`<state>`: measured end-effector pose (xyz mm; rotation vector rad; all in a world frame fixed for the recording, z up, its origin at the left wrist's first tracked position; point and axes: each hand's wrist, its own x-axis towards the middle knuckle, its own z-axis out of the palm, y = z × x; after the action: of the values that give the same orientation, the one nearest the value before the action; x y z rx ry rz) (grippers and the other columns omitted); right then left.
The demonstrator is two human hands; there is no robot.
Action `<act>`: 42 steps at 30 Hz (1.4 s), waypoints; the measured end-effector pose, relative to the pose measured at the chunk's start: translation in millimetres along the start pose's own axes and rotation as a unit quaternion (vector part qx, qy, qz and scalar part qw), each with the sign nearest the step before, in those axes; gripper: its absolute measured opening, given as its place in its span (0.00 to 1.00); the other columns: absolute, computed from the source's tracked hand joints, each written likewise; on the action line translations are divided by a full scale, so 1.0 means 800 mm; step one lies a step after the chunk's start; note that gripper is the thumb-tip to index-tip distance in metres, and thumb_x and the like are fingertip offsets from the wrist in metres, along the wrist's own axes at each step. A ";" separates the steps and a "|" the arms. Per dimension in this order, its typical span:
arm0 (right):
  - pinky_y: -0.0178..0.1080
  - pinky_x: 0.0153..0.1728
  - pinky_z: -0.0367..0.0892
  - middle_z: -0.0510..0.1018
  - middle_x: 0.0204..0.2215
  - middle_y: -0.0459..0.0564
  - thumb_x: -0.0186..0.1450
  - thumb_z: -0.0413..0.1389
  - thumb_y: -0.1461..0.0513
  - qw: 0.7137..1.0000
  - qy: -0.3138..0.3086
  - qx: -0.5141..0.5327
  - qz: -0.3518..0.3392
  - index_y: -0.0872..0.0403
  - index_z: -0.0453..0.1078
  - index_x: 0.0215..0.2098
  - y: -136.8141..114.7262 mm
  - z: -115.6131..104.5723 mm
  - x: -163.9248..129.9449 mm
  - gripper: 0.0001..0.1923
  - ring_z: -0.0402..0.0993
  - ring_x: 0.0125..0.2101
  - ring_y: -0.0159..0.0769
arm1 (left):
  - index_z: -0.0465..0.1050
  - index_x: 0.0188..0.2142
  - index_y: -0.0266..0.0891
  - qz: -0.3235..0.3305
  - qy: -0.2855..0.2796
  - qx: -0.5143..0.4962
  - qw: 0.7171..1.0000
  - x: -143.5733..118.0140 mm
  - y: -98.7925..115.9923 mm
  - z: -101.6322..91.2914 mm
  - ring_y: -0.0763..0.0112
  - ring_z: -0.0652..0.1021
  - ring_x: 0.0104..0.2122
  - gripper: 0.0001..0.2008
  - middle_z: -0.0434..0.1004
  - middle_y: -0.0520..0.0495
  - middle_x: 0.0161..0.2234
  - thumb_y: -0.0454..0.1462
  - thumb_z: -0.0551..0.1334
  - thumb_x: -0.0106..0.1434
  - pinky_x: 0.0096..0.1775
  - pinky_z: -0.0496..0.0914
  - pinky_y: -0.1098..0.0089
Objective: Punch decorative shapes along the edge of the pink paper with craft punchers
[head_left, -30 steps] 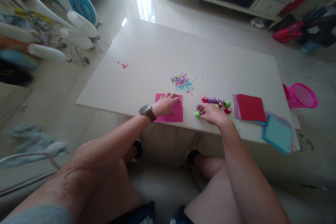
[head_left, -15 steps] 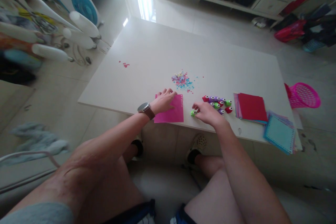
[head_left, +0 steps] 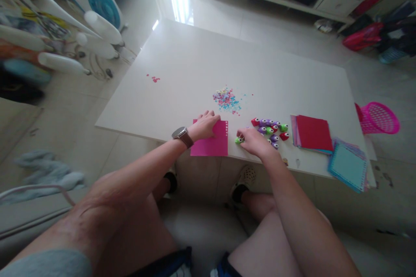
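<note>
Pink sheet (head_left: 209, 147) is laid at lower middle of frame, by the near edge of the white table (head_left: 276, 73); small holes are seen down the upper part of its right edge.

Left to right:

Upper left: teal-and-white appliance (head_left: 101, 4) is stood on the floor.

Left of centre: a few red dots (head_left: 155, 79) are scattered on the tabletop.

Lower middle: a wristwatch (head_left: 180, 133) is worn above the left hand (head_left: 204, 127). This hand is set palm down over the sheet's upper part, fingers spread and slightly bent, nothing gripped.

Centre: a heap of multicoloured paper bits (head_left: 226, 100) is spread just beyond the sheet.

Right of centre: small green piece (head_left: 238, 140) with an eye is pinched between thumb and fingers of the right hand (head_left: 252, 139), just beside the sheet; whether it is lifted cannot be told. Similar eyed pieces (head_left: 269, 130), red, purple and green, are grouped close by.

Lower right: red-topped paper stack (head_left: 313, 134) is overlapped or touched by light-blue sheets (head_left: 347, 164); which cannot be told.

Far right: pink mesh basket (head_left: 379, 117) is seen past the table.
</note>
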<state>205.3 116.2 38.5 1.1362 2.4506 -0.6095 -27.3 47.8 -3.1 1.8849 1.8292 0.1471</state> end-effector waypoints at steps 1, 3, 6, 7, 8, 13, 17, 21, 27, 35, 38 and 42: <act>0.36 0.51 0.70 0.87 0.50 0.57 0.65 0.57 0.75 1.000 0.000 -0.002 0.000 0.53 0.80 0.51 -0.001 0.000 -0.001 0.20 0.82 0.51 0.43 | 0.73 0.57 0.42 0.005 -0.002 0.005 1.000 -0.001 0.001 0.000 0.44 0.71 0.59 0.28 0.72 0.35 0.59 0.39 0.75 0.57 0.58 0.71 0.50; 0.37 0.52 0.70 0.86 0.50 0.57 0.66 0.57 0.74 1.000 0.000 -0.005 -0.001 0.54 0.80 0.51 -0.005 -0.001 -0.002 0.20 0.82 0.51 0.43 | 0.74 0.54 0.41 0.011 -0.003 0.010 1.000 -0.003 0.002 0.001 0.44 0.72 0.59 0.25 0.72 0.35 0.59 0.40 0.74 0.58 0.59 0.71 0.49; 0.37 0.52 0.69 0.86 0.50 0.57 0.66 0.58 0.73 1.000 0.001 -0.007 -0.009 0.53 0.80 0.50 -0.009 0.000 -0.002 0.18 0.81 0.51 0.43 | 0.72 0.56 0.42 0.011 -0.004 0.007 1.000 -0.005 0.001 0.003 0.46 0.73 0.59 0.25 0.74 0.36 0.58 0.38 0.72 0.59 0.59 0.70 0.48; 0.37 0.52 0.69 0.87 0.50 0.57 0.66 0.58 0.73 1.000 0.003 -0.006 -0.011 0.53 0.80 0.50 -0.009 0.000 -0.001 0.18 0.81 0.51 0.43 | 0.71 0.57 0.42 0.012 -0.004 0.002 1.000 -0.005 0.001 0.004 0.46 0.73 0.59 0.27 0.74 0.36 0.58 0.38 0.71 0.59 0.59 0.70 0.48; 0.37 0.52 0.69 0.87 0.50 0.56 0.66 0.58 0.73 1.000 0.007 -0.003 -0.011 0.53 0.80 0.50 -0.009 0.000 0.000 0.18 0.81 0.51 0.43 | 0.69 0.60 0.43 0.013 -0.002 -0.005 1.000 -0.005 0.000 0.005 0.46 0.73 0.60 0.30 0.74 0.36 0.59 0.37 0.71 0.59 0.60 0.70 0.48; 0.39 0.53 0.70 0.86 0.51 0.58 0.68 0.59 0.70 0.998 0.063 0.012 0.024 0.54 0.80 0.51 -0.001 -0.007 0.007 0.16 0.81 0.51 0.44 | 0.60 0.67 0.45 0.015 0.001 -0.045 0.999 -0.004 -0.001 0.004 0.45 0.71 0.63 0.40 0.72 0.36 0.63 0.37 0.72 0.56 0.60 0.68 0.48; 0.41 0.53 0.71 0.85 0.50 0.60 0.67 0.57 0.71 0.987 0.150 0.031 0.040 0.56 0.79 0.52 0.017 -0.026 0.005 0.17 0.81 0.49 0.45 | 0.67 0.60 0.43 0.013 -0.020 -0.024 0.999 -0.003 0.000 -0.001 0.44 0.72 0.60 0.32 0.73 0.36 0.59 0.39 0.72 0.57 0.58 0.69 0.48; 0.41 0.47 0.71 0.87 0.42 0.57 0.66 0.59 0.70 0.989 0.123 0.025 0.083 0.54 0.80 0.45 0.041 -0.034 -0.010 0.12 0.82 0.43 0.46 | 0.73 0.55 0.42 0.022 -0.036 0.003 0.999 -0.001 0.001 -0.001 0.44 0.72 0.59 0.25 0.72 0.34 0.60 0.41 0.71 0.59 0.57 0.69 0.48; 0.42 0.40 0.70 0.86 0.43 0.59 0.64 0.63 0.68 0.987 0.034 -0.034 0.154 0.54 0.79 0.41 0.064 -0.022 -0.033 0.08 0.82 0.43 0.50 | 0.74 0.54 0.40 0.026 -0.026 0.001 0.999 0.000 0.002 0.003 0.45 0.72 0.59 0.23 0.73 0.35 0.60 0.40 0.70 0.59 0.55 0.69 0.49; 0.40 0.41 0.68 0.86 0.44 0.58 0.66 0.62 0.70 0.994 -0.005 -0.013 0.112 0.54 0.79 0.43 0.054 -0.013 -0.025 0.09 0.81 0.43 0.46 | 0.75 0.54 0.40 0.021 -0.029 -0.009 0.999 0.004 0.003 0.002 0.45 0.72 0.61 0.24 0.73 0.36 0.61 0.38 0.72 0.57 0.55 0.69 0.51; 0.37 0.39 0.67 0.86 0.39 0.54 0.67 0.64 0.69 0.998 -0.016 0.035 0.055 0.54 0.78 0.42 0.035 -0.014 -0.019 0.07 0.81 0.39 0.41 | 0.76 0.53 0.40 0.020 -0.034 -0.015 0.999 0.005 0.002 0.001 0.46 0.73 0.60 0.24 0.74 0.36 0.61 0.38 0.72 0.57 0.56 0.70 0.52; 0.35 0.39 0.67 0.86 0.39 0.53 0.67 0.65 0.70 0.997 -0.004 0.076 -0.019 0.54 0.78 0.42 0.010 -0.014 -0.013 0.07 0.80 0.38 0.38 | 0.76 0.53 0.40 0.024 -0.039 -0.014 0.999 0.007 0.002 -0.001 0.47 0.73 0.60 0.23 0.75 0.37 0.60 0.37 0.72 0.57 0.56 0.70 0.53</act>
<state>216.5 120.3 50.9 1.1423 2.4589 -0.8216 -25.7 53.5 -3.6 1.8899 1.7218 0.1131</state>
